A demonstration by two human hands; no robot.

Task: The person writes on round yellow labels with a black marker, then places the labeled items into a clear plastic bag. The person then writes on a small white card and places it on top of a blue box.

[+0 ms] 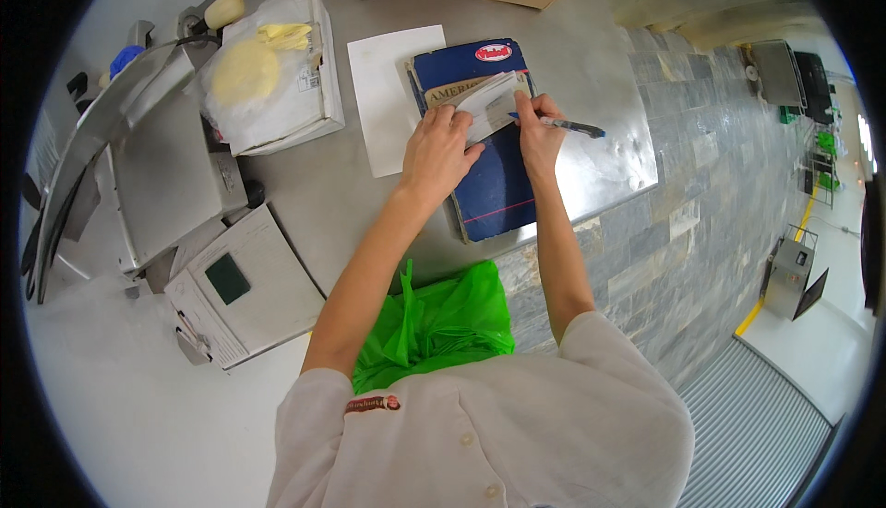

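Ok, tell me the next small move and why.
Probably press the paper slips flatter against the blue book with the left hand: they look layered and partly raised, and the right hand holds a pen while apparently pinching their edge.

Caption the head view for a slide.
Left hand on white papers, right hand with a pen, over a blue book.

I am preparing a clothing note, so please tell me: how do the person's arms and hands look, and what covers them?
The left hand and right hand are ungloved, with no watch or bracelet visible. Short off-white sleeves leave both forearms bare.
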